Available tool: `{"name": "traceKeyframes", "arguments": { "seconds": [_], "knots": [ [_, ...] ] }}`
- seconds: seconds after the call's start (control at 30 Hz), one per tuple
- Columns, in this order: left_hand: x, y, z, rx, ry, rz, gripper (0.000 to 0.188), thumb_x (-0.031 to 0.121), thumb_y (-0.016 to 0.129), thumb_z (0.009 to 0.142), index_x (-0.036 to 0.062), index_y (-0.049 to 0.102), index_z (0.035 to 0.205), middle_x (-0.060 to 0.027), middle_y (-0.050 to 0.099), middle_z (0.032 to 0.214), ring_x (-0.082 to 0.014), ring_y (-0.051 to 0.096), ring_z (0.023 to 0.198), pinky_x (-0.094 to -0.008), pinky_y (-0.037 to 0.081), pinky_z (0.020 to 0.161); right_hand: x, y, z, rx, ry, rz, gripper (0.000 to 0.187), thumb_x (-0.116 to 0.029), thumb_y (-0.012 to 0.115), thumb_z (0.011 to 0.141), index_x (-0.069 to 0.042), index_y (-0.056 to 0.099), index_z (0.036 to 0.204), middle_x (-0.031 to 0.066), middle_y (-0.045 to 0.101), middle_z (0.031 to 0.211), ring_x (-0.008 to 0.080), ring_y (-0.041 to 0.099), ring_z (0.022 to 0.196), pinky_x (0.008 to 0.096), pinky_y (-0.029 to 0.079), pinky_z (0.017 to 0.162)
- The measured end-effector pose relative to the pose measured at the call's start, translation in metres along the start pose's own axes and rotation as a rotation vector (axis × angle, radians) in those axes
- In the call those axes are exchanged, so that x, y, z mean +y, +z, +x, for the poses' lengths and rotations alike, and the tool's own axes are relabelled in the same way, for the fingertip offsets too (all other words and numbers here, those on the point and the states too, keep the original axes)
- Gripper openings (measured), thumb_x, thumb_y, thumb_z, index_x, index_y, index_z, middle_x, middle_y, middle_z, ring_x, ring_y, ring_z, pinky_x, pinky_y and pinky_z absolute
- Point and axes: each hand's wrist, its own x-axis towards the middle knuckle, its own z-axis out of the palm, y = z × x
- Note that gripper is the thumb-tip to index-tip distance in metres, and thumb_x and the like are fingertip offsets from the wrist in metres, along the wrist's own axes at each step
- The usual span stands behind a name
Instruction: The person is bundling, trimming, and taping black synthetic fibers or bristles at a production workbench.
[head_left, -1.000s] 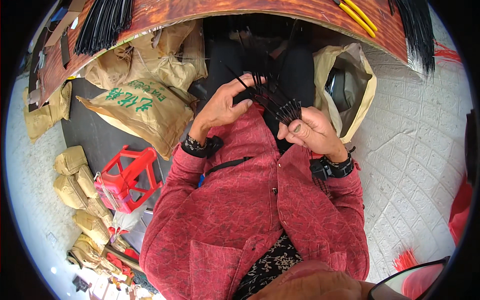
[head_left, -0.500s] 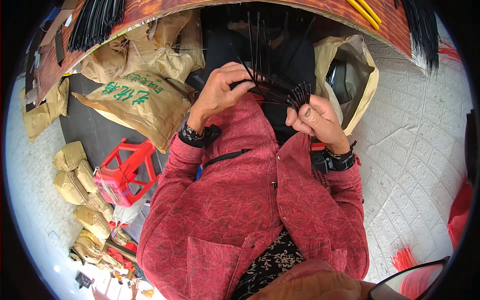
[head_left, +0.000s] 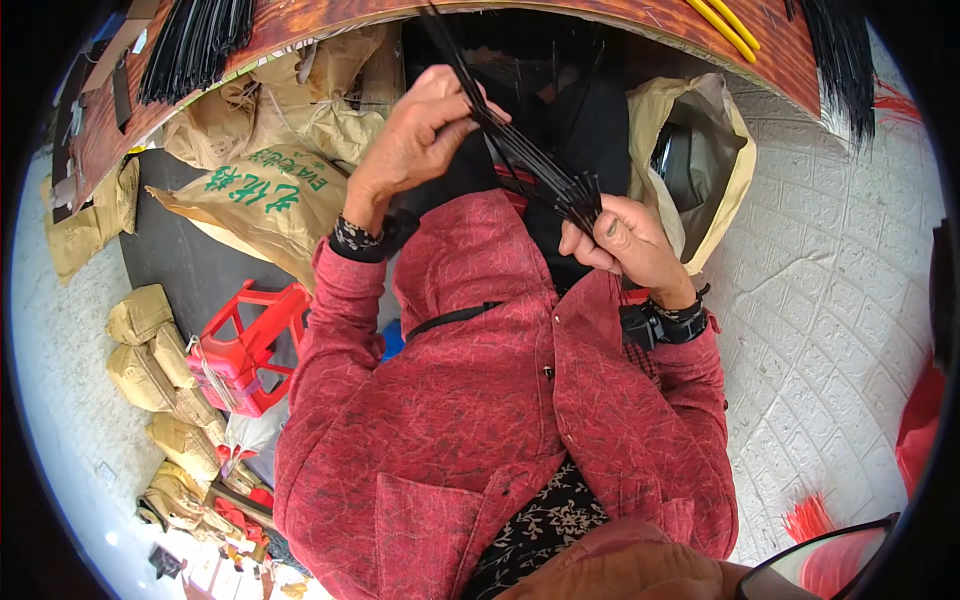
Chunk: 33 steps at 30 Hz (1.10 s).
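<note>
Your left hand (head_left: pixel 415 140) pinched the bundle of thin black strips (head_left: pixel 530 160) up high. Your right hand (head_left: pixel 625 240) gripped its spread ends. They looked light, bendy and slippery, so squeezing near the ends seemed best.

bundle of thin black strips (head_left: pixel 530 160), slanted, fanned at lower end, gripped between both hands

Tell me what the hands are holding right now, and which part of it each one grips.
A bundle of thin black strips. The right hand clamps its lower end; the left hand pinches it higher up, near the middle.
</note>
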Motion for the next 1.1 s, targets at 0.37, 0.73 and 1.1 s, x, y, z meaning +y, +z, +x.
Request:
{"name": "traceKeyframes", "arguments": {
  "seconds": [0.37, 0.73, 1.1],
  "knots": [
    [0.026, -0.069, 0.052, 0.0, 0.183, 0.21, 0.029, -0.011, 0.062, 0.077, 0.0035, 0.072, 0.1, -0.0098, 0.061, 0.102, -0.029, 0.058, 0.105, -0.037, 0.046, 0.093, 0.002, 0.0, 0.004, -0.057, 0.043, 0.004, 0.083, -0.075, 0.032, 0.093, 0.004, 0.059, 0.1, -0.0022, 0.045, 0.062, 0.0046, 0.035, 0.051, 0.0219, 0.029, 0.047],
    [0.034, -0.025, -0.013, 0.153, -0.107, -0.166, 0.027, -0.011, 0.061, 0.073, 0.0001, 0.072, 0.095, -0.0091, 0.064, 0.099, -0.0228, 0.061, 0.096, -0.0335, 0.048, 0.082, -0.003, -0.003, 0.008, 0.212, 0.069, 0.139, 0.069, -0.064, 0.039, 0.099, 0.003, 0.056, 0.101, -0.0001, 0.046, 0.063, 0.004, 0.036, 0.05, 0.0191, 0.03, 0.046],
    [0.027, 0.066, -0.036, -0.005, -0.276, -0.035, 0.031, -0.005, 0.069, 0.078, 0.0032, 0.07, 0.108, -0.0156, 0.069, 0.094, -0.0327, 0.066, 0.082, -0.0369, 0.054, 0.072, -0.016, 0.003, 0.015, 0.161, 0.039, -0.069, 0.048, -0.043, 0.049, 0.105, 0.003, 0.062, 0.107, 0.0, 0.054, 0.066, 0.0023, 0.039, 0.051, 0.0177, 0.029, 0.046]
  ]
}}
